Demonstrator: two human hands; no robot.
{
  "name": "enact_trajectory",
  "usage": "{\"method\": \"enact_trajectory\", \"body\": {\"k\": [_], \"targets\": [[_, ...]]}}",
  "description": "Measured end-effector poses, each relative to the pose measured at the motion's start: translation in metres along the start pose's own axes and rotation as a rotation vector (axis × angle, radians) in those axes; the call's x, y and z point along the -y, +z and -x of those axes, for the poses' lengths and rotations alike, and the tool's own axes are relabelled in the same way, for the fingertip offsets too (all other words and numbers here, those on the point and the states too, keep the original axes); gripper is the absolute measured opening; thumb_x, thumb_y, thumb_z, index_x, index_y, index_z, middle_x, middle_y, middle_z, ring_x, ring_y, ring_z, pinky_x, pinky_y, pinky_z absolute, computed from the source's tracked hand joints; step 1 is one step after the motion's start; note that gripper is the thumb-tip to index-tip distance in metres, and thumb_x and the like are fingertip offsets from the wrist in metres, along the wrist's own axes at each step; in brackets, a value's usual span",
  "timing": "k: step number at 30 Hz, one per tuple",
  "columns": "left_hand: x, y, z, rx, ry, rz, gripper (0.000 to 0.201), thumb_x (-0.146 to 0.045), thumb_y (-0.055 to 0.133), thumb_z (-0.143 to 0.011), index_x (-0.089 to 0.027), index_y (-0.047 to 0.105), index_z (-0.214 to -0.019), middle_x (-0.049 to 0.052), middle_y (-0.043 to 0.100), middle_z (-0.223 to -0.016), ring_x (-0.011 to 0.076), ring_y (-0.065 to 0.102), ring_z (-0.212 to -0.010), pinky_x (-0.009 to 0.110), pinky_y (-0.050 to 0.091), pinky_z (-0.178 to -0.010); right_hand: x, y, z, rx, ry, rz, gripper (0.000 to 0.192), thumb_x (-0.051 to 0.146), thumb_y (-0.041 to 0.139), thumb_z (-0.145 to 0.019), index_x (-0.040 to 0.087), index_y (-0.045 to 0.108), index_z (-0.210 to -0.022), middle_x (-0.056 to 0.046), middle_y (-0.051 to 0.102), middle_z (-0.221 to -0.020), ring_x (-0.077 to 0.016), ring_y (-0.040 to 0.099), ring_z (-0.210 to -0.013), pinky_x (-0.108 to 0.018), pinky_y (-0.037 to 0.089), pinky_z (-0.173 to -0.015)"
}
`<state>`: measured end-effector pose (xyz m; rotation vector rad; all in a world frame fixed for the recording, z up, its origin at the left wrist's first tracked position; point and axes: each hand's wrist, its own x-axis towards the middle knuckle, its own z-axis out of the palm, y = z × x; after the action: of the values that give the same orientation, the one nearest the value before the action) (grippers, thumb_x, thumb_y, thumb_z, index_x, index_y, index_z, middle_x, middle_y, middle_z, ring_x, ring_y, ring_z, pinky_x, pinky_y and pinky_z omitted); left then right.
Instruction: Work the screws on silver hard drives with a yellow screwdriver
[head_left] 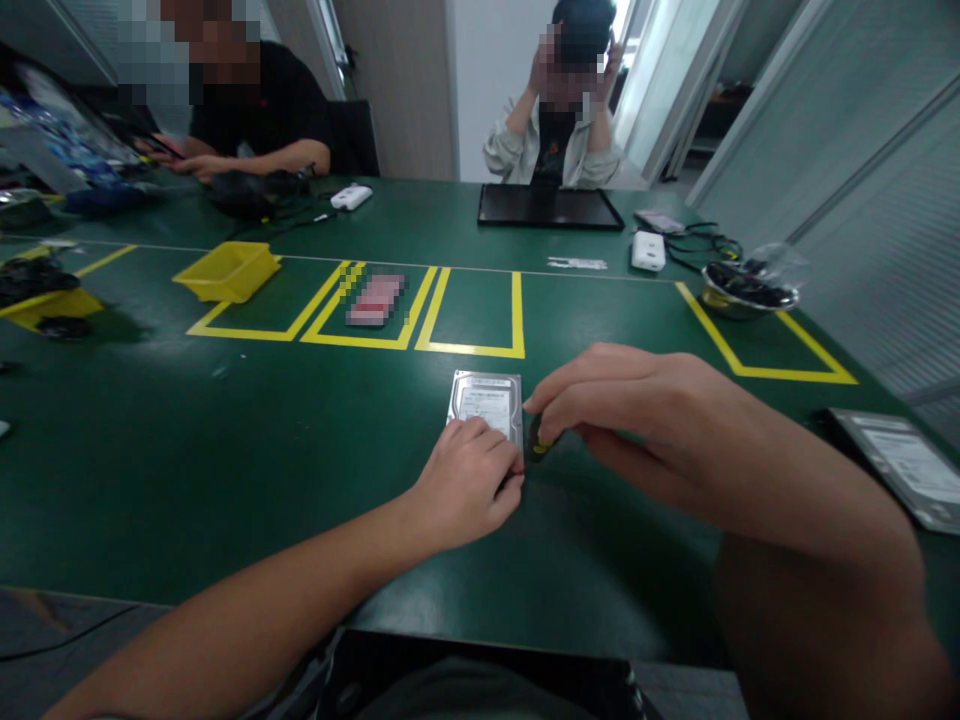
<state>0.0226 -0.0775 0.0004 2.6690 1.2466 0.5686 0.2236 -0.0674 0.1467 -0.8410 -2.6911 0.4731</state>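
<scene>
A silver hard drive with a white label lies flat on the green table in front of me. My left hand rests over its near half, fingers curled on its top and the thumb at its near right corner. Just to the right, my right hand pinches a short dark object with yellow markings beside the drive's right edge. It looks like a small tool handle, but its tip is not visible. The near part of the drive is hidden under my left hand.
Yellow tape outlines mark the green table. A yellow bin and a pink, partly pixelated item stand beyond. To the right are a metal bowl and another hard drive. Two people sit opposite, near a black flat panel.
</scene>
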Motion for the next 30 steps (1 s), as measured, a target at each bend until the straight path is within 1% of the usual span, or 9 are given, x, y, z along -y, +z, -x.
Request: {"method": "enact_trajectory", "body": {"k": [3,7,9,12,15,19,23,27,30], "targets": [[-0.001,-0.001,0.000,0.012,-0.005,0.008,0.010,-0.029,0.056,-0.087,-0.021,0.060,-0.082,0.004,0.064,-0.082,0.0261,0.053,-0.088,0.042,0.036,-0.078,0.002,-0.001,0.000,0.004,0.000,0.004,0.028,0.005,0.047,-0.089,0.020,0.067,-0.101,-0.005,0.067,-0.109,-0.0181,0.062,-0.100,-0.028,0.046,-0.087],[-0.001,-0.001,0.000,0.025,-0.009,0.019,0.011,-0.029,0.055,-0.088,-0.021,0.060,-0.083,0.004,0.064,-0.083,0.0259,0.052,-0.089,0.042,0.036,-0.079,0.003,0.000,0.000,0.002,0.043,0.040,0.021,0.011,0.052,-0.090,0.020,0.067,-0.103,-0.005,0.065,-0.102,-0.0161,0.061,-0.088,-0.026,0.045,-0.074],[-0.001,-0.001,0.000,0.035,-0.013,0.027,0.010,-0.029,0.056,-0.088,-0.021,0.060,-0.084,0.003,0.064,-0.083,0.0255,0.052,-0.089,0.042,0.036,-0.079,0.004,0.002,0.000,-0.017,0.070,0.078,0.016,0.013,0.054,-0.090,0.020,0.065,-0.100,-0.005,0.063,-0.099,-0.0153,0.059,-0.083,-0.026,0.043,-0.070],[0.000,0.000,-0.001,0.046,-0.023,0.043,0.010,-0.029,0.057,-0.087,-0.021,0.060,-0.084,0.003,0.064,-0.083,0.0251,0.051,-0.089,0.041,0.036,-0.079,0.004,0.006,0.000,-0.049,0.104,0.140,0.005,0.017,0.056,-0.090,0.018,0.061,-0.090,-0.004,0.060,-0.094,-0.0150,0.055,-0.079,-0.026,0.040,-0.067],[0.000,0.000,-0.001,0.045,-0.029,0.041,0.011,-0.030,0.057,-0.087,-0.021,0.060,-0.081,0.003,0.064,-0.083,0.0251,0.051,-0.089,0.041,0.036,-0.078,0.004,0.009,-0.002,-0.046,0.106,0.160,0.005,0.017,0.055,-0.090,0.018,0.057,-0.086,-0.003,0.057,-0.090,-0.0142,0.052,-0.075,-0.027,0.037,-0.064],[0.000,0.000,-0.001,0.055,-0.029,0.048,0.009,-0.029,0.057,-0.086,-0.021,0.061,-0.083,0.003,0.065,-0.085,0.0259,0.053,-0.092,0.042,0.036,-0.080,0.003,0.012,-0.005,-0.005,0.097,0.147,0.011,0.018,0.050,-0.095,0.018,0.059,-0.088,-0.003,0.057,-0.090,-0.0129,0.052,-0.073,-0.027,0.038,-0.065],[0.001,0.000,-0.001,0.048,-0.032,0.048,0.010,-0.029,0.057,-0.086,-0.021,0.061,-0.084,0.003,0.067,-0.088,0.0270,0.054,-0.095,0.043,0.036,-0.082,0.003,0.011,-0.006,0.006,0.092,0.119,0.015,0.019,0.052,-0.096,0.018,0.063,-0.086,-0.003,0.059,-0.091,-0.0127,0.055,-0.074,-0.027,0.041,-0.067],[0.000,0.001,-0.002,0.040,-0.027,0.032,0.011,-0.031,0.056,-0.088,-0.021,0.061,-0.085,0.004,0.066,-0.087,0.0267,0.053,-0.093,0.043,0.037,-0.081,0.004,0.007,-0.002,0.000,0.053,0.065,0.011,0.017,0.056,-0.093,0.019,0.066,-0.094,-0.004,0.063,-0.098,-0.0144,0.059,-0.083,-0.027,0.044,-0.072],[0.000,0.001,-0.001,0.036,-0.029,0.029,0.012,-0.031,0.055,-0.088,-0.021,0.060,-0.082,0.004,0.064,-0.083,0.0259,0.052,-0.089,0.042,0.036,-0.079,0.004,0.004,0.000,-0.004,0.029,0.036,0.015,0.014,0.054,-0.093,0.019,0.067,-0.099,-0.005,0.064,-0.103,-0.0150,0.061,-0.088,-0.026,0.046,-0.076]]}}
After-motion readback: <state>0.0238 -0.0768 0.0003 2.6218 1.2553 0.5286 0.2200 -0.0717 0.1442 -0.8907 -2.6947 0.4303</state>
